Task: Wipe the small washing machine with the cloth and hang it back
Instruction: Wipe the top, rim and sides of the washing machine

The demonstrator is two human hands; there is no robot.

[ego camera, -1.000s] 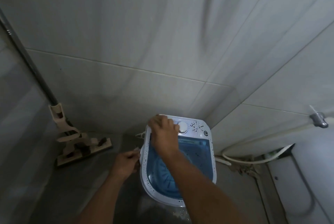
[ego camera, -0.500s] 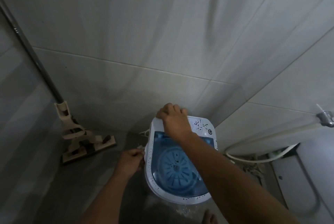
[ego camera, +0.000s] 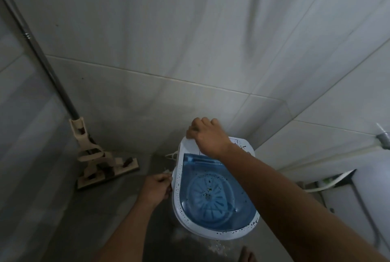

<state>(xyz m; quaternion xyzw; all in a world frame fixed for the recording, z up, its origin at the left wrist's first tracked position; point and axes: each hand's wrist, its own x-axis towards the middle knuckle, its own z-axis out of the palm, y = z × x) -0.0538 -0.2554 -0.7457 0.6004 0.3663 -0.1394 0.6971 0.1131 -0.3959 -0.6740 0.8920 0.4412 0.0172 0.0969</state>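
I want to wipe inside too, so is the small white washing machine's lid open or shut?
Cannot tell: the small white washing machine shows its blue tub and ribbed disc, perhaps through a clear lid.

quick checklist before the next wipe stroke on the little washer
1. Right hand on the washing machine back panel: ok, fingers curled at the far left corner.
2. Cloth under that hand: cannot tell, no cloth shows.
3. Left hand steadying the machine: ok, it grips the left rim.
4. Rim clean: not ok, dark specks dot the white rim.
5. Lid shut: ok, blue lid is down.
6. Mop clear of the work: ok, it leans apart at the left.
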